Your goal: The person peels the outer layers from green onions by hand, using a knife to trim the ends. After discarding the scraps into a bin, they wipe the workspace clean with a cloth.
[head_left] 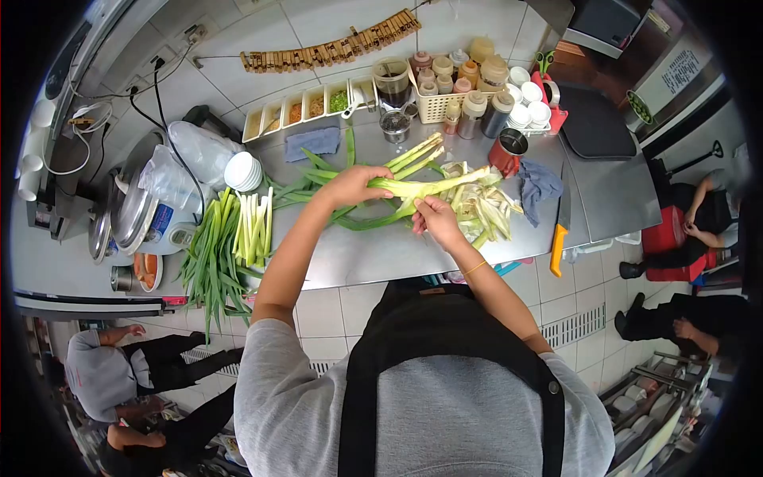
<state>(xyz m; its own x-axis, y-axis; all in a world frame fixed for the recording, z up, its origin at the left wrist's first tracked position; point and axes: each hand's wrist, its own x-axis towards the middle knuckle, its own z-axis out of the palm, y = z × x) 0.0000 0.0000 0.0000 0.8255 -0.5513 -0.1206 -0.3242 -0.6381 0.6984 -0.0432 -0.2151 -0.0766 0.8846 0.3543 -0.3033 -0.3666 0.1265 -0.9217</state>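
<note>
Pale green and white, the held stalk (425, 188) is lying nearly level across the centre of the head view, its long axis running from left to right and rising slightly; its whitish end is pointing right, over a heap of peeled layers (477, 203), and long green leaves (362, 222) are spreading left of and below the left hand. The left hand (358, 187) is closing around the stalk, thumb lying along it. The right hand (433, 219) is pinching the stalk's lower side between thumb and fingertips, the other fingers curling. More stalks (417, 155) are lying just above, slanting toward the upper right.

Steel is forming the desk (318, 258), whose front edge is passing below both hands. Bare metal is showing between the left forearm and the trimmed stalks (254, 230) at centre left; beside these, a green bunch (211, 238) is hanging over the front edge. Toward the right, an orange-handled knife (561, 226) is lying with its blade pointing up the frame and its handle jutting past the edge. A blue cloth (540, 187) and a red mug (507, 151) are sitting between knife and heap.

A sheet (678, 71) at upper right is carrying dark print, and a container (163, 222) at left is bearing a blue label; both are too small to read.
</note>
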